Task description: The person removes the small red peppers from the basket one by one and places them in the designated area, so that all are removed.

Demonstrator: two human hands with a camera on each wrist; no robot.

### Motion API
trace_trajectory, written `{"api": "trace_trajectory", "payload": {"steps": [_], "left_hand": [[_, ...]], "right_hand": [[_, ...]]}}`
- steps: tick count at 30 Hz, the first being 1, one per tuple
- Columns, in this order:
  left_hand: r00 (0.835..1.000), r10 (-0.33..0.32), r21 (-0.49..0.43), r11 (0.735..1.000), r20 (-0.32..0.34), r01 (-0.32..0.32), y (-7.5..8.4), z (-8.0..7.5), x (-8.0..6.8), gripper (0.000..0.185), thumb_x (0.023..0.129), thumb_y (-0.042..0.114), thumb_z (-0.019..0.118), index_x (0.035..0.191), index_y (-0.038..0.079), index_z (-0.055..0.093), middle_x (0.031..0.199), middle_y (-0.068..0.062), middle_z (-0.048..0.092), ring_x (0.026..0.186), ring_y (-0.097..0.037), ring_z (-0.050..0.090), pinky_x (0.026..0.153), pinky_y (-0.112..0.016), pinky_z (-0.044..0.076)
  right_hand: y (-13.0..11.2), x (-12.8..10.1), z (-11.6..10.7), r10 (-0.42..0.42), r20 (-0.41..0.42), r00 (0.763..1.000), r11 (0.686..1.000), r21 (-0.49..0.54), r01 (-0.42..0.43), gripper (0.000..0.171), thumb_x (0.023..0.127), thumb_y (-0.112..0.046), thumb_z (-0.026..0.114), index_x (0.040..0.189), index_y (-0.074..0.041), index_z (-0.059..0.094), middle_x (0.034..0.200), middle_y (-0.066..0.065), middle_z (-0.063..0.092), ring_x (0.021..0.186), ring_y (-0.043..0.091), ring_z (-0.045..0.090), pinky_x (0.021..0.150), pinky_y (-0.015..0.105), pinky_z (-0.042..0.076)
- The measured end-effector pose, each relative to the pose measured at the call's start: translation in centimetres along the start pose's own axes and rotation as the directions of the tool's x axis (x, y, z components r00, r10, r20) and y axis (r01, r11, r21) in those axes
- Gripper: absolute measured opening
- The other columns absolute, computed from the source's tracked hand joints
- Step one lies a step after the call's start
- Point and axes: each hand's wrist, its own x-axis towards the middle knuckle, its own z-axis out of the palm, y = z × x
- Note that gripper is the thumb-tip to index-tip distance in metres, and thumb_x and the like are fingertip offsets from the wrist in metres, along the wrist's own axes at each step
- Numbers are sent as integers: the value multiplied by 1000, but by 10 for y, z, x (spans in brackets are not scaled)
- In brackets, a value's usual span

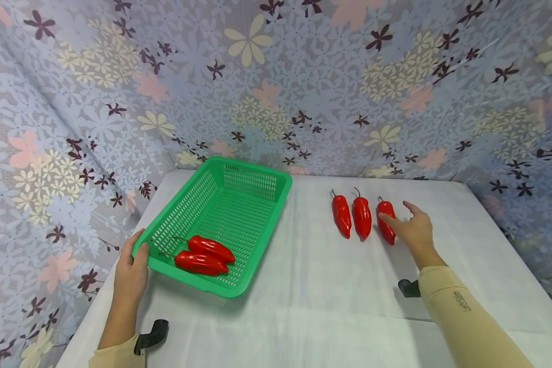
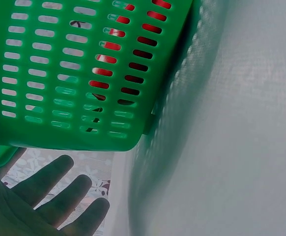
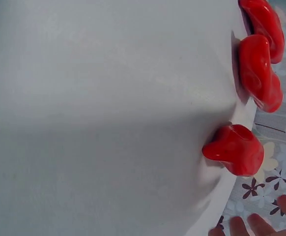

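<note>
"Basket at centre left: how is it held, what's inside?"

"The left hand has a pinching grip on its left corner; two red peppers lie in its lower end."

"And the three loose peppers, right of centre?"

"On the worktop, glossy, probably light, firm, slightly slippery; I'd take the thick middle. The right hand's grip is wide, holding nothing, beside the rightmost pepper."

Flower-patterned fabric around a white surface
The fabric rises beyond the far edge and flanks the left and right edges, printed with pale blue, cream, pink and dark maroon blooms; a faint crease crosses the surface's near part under soft light.
</note>
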Motion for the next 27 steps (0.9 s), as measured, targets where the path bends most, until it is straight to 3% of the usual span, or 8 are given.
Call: {"api": "trace_trajectory", "payload": {"steps": [5,12,27], "left_hand": [[1000,0,-7,1000,1,0,0,-1,0,54,107,42,34,157,24,37,155,-14,38,130,-35,38,105,-63,29],[1000,4,-12,1000,0,-4,0,-1,0,54,107,42,34,157,24,37,152,-16,40,127,-36,40,103,-62,30],[1000,7,-33,999,2,-7,-4,1,2,54,107,42,36,157,23,37,154,-14,39,130,-35,39,106,-62,28]], "right_hand": [[-7,-4,-1,-43,-37,998,999,21,44,101,90,-50,71,163,-17,10,164,27,8,148,48,9,102,67,35],[-19,-8,0,-111,-86,990,993,29,114,100,90,-45,73,164,-21,11,165,22,9,149,44,9,104,67,32],[-40,-16,11,-200,-78,977,978,45,204,96,91,-38,75,164,-22,14,165,21,12,149,43,10,106,68,29]]}}
